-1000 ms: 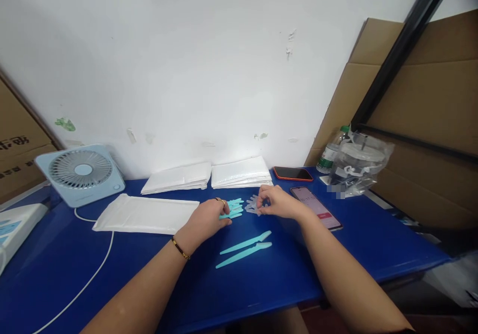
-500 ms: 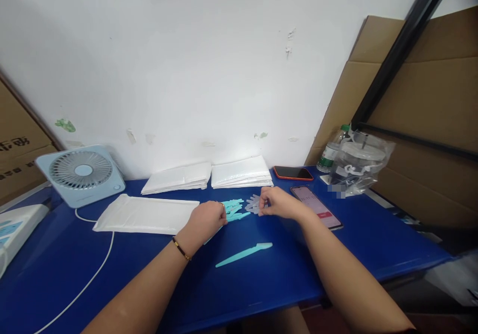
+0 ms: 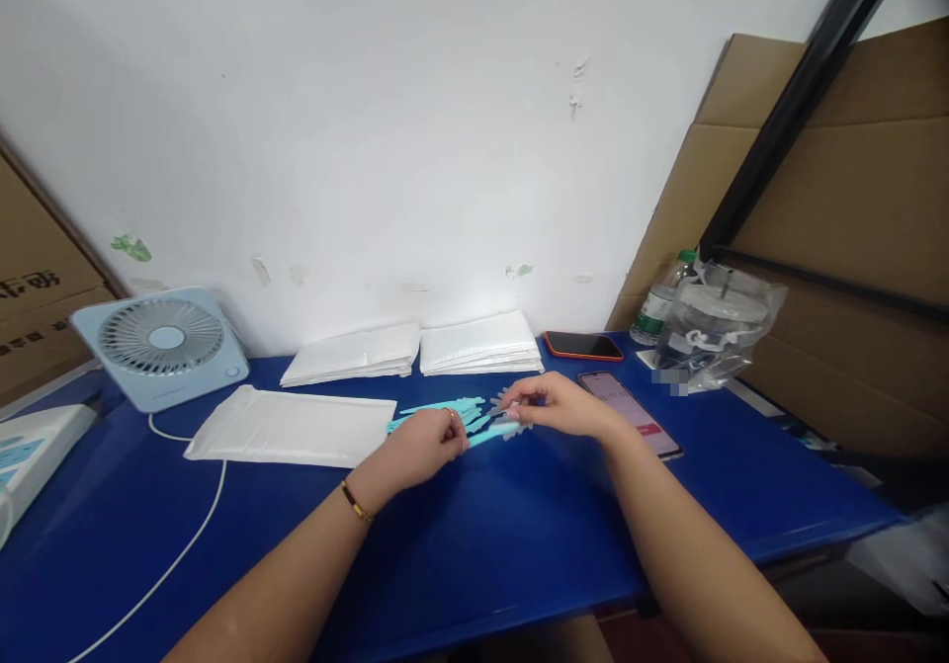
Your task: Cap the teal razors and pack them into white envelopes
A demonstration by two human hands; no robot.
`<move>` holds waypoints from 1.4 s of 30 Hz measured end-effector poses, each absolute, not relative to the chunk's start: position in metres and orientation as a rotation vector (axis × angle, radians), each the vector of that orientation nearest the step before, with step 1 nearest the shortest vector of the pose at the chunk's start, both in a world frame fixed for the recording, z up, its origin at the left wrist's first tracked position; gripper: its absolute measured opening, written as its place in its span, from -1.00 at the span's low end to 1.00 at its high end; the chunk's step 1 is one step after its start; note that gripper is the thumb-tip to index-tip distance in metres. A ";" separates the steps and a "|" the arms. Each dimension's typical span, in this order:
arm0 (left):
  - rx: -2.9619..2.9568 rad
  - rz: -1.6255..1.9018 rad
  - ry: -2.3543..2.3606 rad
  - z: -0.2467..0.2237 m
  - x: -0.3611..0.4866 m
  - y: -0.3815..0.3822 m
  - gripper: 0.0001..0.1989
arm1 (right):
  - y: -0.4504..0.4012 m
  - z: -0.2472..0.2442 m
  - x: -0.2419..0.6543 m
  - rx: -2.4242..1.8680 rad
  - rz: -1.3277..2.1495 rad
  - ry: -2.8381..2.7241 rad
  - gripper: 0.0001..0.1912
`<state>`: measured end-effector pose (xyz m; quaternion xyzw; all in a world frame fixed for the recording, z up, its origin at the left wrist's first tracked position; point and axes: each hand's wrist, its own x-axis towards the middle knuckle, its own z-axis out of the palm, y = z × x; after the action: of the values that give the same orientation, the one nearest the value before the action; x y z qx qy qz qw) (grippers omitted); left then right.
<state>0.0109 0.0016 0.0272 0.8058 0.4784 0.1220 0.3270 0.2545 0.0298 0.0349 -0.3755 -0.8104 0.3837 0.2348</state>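
My left hand (image 3: pixel 434 443) is closed on the handle of a turquoise eyebrow razor (image 3: pixel 485 436), whose blade end points right, toward my other hand. Beside and behind that hand, more turquoise eyebrow razors (image 3: pixel 464 408) lie in a loose pile. My right hand (image 3: pixel 556 406) is pinched over a small heap of clear plastic caps (image 3: pixel 498 404). Its fingertips are close to the razor's blade end; what they hold is too small to make out. The fingers partly cover the heap.
A white padded envelope (image 3: pixel 297 428) lies left of the razors on the blue table (image 3: pixel 474 564). Behind are two stacks of white envelopes (image 3: pixel 352 352). Two phones (image 3: pixel 583 345), a bottle (image 3: pixel 656 307) and a bagged cup (image 3: pixel 716 322) stand right; a fan (image 3: pixel 163 342) stands left.
The single razor that lay on the table in front is gone from there, and my left hand now holds a razor. My right hand has shifted slightly left over the caps.
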 end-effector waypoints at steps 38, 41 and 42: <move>2.253 0.687 1.502 0.031 -0.004 0.024 -0.72 | 0.043 0.012 0.232 -0.902 1.055 -1.453 -0.73; 2.225 0.663 1.509 0.030 -0.005 0.024 -0.71 | 0.044 0.012 0.235 -0.865 1.031 -1.475 -0.74; 2.223 0.653 1.508 0.030 -0.005 0.025 -0.71 | 0.044 0.012 0.236 -0.866 1.022 -1.498 -0.74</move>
<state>-0.0054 0.0248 0.0299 0.7899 0.5357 0.2322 0.1875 0.2356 0.0441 0.0124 -0.3636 -0.6290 0.4293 0.5365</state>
